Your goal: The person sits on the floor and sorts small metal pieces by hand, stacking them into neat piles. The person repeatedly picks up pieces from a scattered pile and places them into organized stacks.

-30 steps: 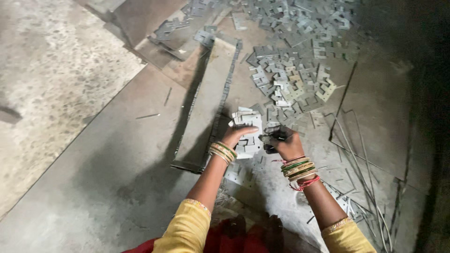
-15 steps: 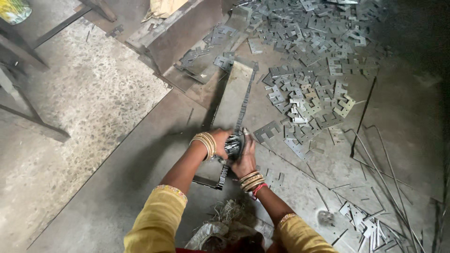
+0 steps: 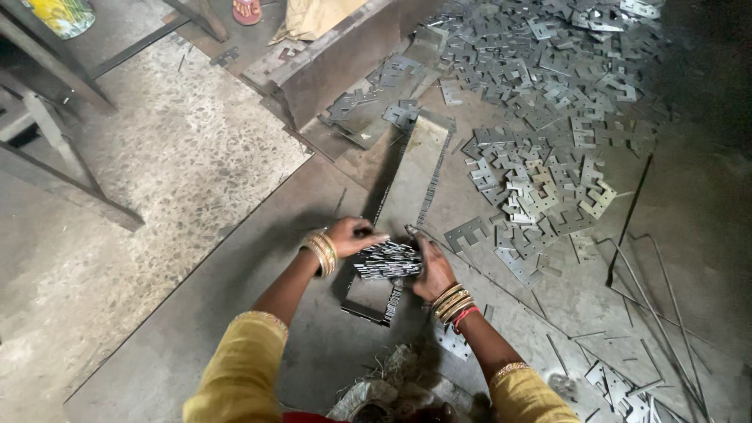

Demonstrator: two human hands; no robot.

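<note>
Both hands clamp one stack of thin stamped metal plates (image 3: 387, 260) edge-on: the left hand (image 3: 350, 236) presses its left end and the right hand (image 3: 432, 268) its right end, each grip closed on the stack, held just above a long metal tray (image 3: 415, 176) that runs away from the grip. One bundle looks gathered and squared; a large scatter of loose plates (image 3: 548, 117) beyond and to the right of the grip is unsorted, so most of the work seems left. The surface is a dusty sheet-metal floor (image 3: 196, 313), speckled concrete (image 3: 180, 157) to the left, thin rods (image 3: 650, 274) to the right, and a heavy steel beam (image 3: 345, 63) beyond.
</note>
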